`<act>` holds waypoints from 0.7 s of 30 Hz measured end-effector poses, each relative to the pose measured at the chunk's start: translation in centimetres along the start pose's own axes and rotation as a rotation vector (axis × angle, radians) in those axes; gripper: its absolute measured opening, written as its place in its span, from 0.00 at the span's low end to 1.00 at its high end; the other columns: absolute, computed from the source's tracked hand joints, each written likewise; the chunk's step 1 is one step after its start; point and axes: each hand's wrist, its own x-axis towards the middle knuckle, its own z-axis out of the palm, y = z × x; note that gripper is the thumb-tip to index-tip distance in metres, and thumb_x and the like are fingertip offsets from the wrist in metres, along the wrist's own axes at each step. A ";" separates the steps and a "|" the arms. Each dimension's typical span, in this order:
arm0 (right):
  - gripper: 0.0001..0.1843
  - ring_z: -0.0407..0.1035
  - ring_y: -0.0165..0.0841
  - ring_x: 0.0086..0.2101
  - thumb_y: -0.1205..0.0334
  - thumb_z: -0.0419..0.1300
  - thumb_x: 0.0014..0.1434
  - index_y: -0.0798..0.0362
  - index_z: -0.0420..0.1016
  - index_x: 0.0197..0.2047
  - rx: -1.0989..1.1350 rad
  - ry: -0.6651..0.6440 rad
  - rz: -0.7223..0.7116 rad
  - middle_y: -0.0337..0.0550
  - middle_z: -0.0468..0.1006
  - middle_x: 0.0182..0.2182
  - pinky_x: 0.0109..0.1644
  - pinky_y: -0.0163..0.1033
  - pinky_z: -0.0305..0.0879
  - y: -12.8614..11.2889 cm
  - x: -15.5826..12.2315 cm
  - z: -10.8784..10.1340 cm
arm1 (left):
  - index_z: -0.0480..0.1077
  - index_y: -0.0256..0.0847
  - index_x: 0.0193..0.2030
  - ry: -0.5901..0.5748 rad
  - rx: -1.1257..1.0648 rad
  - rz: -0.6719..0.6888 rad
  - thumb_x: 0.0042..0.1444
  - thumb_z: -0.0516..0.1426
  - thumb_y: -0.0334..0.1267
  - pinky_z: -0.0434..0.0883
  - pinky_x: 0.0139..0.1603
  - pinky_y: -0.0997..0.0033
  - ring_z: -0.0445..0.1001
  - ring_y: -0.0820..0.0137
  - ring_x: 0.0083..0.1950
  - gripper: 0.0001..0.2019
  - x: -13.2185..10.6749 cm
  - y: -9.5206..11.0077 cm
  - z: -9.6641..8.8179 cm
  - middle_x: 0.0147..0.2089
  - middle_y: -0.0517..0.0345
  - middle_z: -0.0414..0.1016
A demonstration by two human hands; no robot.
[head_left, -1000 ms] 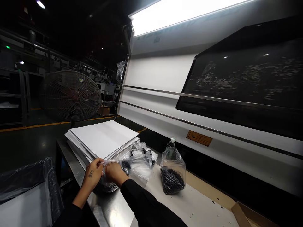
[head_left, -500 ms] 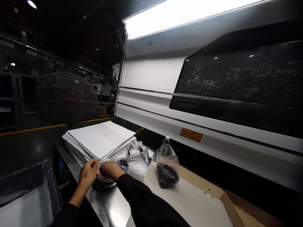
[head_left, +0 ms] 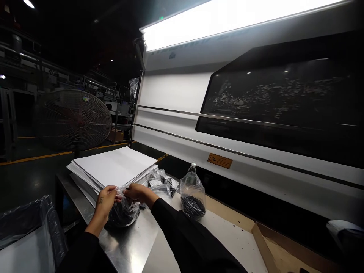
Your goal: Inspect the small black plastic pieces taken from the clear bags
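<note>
A clear plastic bag (head_left: 123, 215) with dark contents rests on the metal table at the near edge of the paper stack. My left hand (head_left: 105, 201) pinches the gathered top of this bag. Close beside it, my right hand (head_left: 137, 192) grips the same bag's top from the right, fingers closed. Just right of my hands lie more clear bags (head_left: 163, 180) with dark and white contents, partly covered by my right hand and sleeve. Farther right, an open-topped clear bag (head_left: 193, 204) half full of small black pieces stands upright, with a plastic bottle (head_left: 192, 169) behind it.
A stack of white sheets (head_left: 115, 163) sits on the metal table (head_left: 135, 246). At lower right is a shallow cardboard box (head_left: 257, 242). A lined bin (head_left: 49, 223) stands at lower left, a large fan (head_left: 81, 123) beyond. The white machine cover (head_left: 170, 91) rises behind.
Both hands have come up with the bag's top, now gathered above its contents. My right hand has come out from lower over the bag. The view has shifted slightly right.
</note>
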 end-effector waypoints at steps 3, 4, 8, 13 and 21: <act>0.14 0.68 0.26 0.25 0.53 0.54 0.65 0.58 0.71 0.41 0.125 0.035 0.007 0.38 0.73 0.30 0.27 0.33 0.68 1.1 -1.9 -0.8 | 0.67 0.38 0.49 0.062 0.007 0.018 0.59 0.56 0.37 0.72 0.34 0.65 0.71 0.70 0.35 0.12 -2.2 0.8 0.7 0.40 0.57 0.70; 0.15 0.67 0.26 0.24 0.53 0.54 0.65 0.58 0.70 0.41 0.163 0.071 0.006 0.38 0.73 0.30 0.27 0.33 0.68 1.5 -2.6 -0.9 | 0.66 0.38 0.50 0.095 0.008 0.033 0.57 0.57 0.36 0.72 0.38 0.62 0.71 0.68 0.39 0.14 -3.3 1.0 1.1 0.44 0.55 0.69; 0.15 0.68 0.28 0.27 0.52 0.53 0.65 0.57 0.70 0.41 0.249 0.307 0.022 0.39 0.73 0.32 0.31 0.36 0.69 3.6 -5.5 -1.6 | 0.66 0.46 0.49 0.232 -0.098 0.070 0.53 0.58 0.37 0.59 0.62 0.52 0.61 0.59 0.58 0.16 -8.8 0.5 4.1 0.58 0.55 0.56; 0.16 0.69 0.32 0.35 0.54 0.45 0.68 0.57 0.67 0.43 0.185 0.619 0.033 0.42 0.72 0.35 0.38 0.40 0.67 6.0 -10.0 -2.7 | 0.68 0.39 0.41 -0.086 -0.516 -0.234 0.57 0.50 0.40 0.71 0.54 0.58 0.74 0.62 0.48 0.09 -14.3 -1.1 9.0 0.40 0.52 0.72; 0.11 0.67 0.45 0.38 0.75 0.57 0.52 0.57 0.70 0.39 -0.315 0.426 -0.146 0.54 0.73 0.37 0.40 0.47 0.64 10.2 -24.0 3.5 | 0.70 0.38 0.32 -0.444 -0.627 -0.746 0.55 0.51 0.31 0.78 0.41 0.54 0.79 0.57 0.38 0.07 -18.1 -6.1 13.6 0.27 0.51 0.76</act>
